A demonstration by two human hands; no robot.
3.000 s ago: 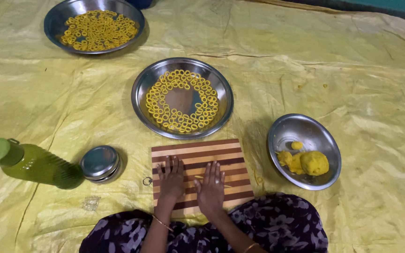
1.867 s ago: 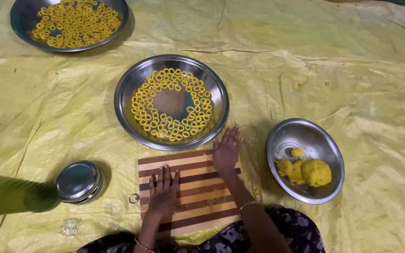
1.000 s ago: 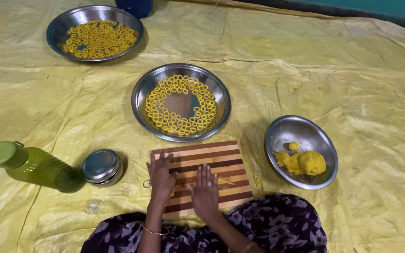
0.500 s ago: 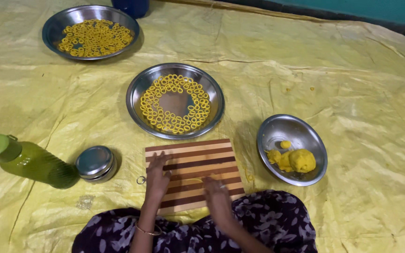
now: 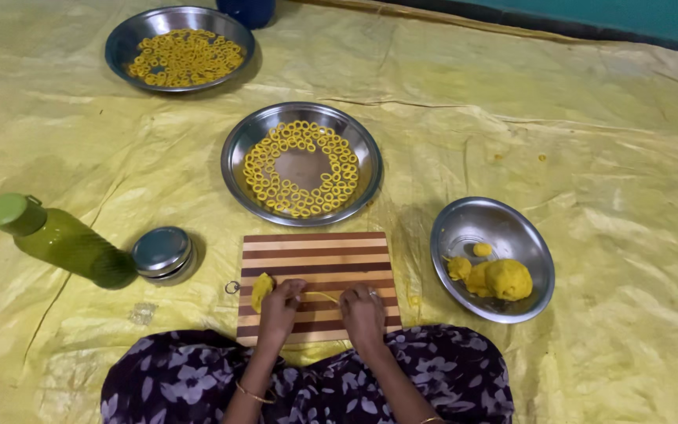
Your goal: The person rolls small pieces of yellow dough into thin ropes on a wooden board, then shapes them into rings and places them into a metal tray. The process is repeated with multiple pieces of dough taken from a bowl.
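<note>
Yellow dough is in both hands at the near end of the striped wooden board (image 5: 319, 267). The left hand (image 5: 280, 308) keeps a small lump of dough (image 5: 261, 289) against the board's near-left corner, fingers curled about it, while the right hand (image 5: 362, 310) pinches the far end of a thin dough strand (image 5: 322, 295) that runs between the two hands across the board. Both hands look closed on the dough, though the fingertips themselves are partly hidden.

Judging by what lies around, the work seems well under way but far from over. At 12 o'clock from the board, just beyond its far edge, a steel plate (image 5: 237, 153) carries small yellow rings (image 5: 331, 177) laid in a broad band around a bare middle. Farther off, at 11 o'clock, a second steel plate (image 5: 119, 43) is heaped with more rings. At 3 o'clock a steel bowl (image 5: 527, 235) still holds a large ball of dough (image 5: 508, 279) and a few smaller pieces, so plenty remains to shape.

The dough looks soft, smooth and matte, and the strand is thin and even.

At 9 o'clock sit a small round steel tin (image 5: 162, 253) and a green bottle (image 5: 60, 239) lying on its side, all on a yellow plastic sheet (image 5: 590, 126).
</note>
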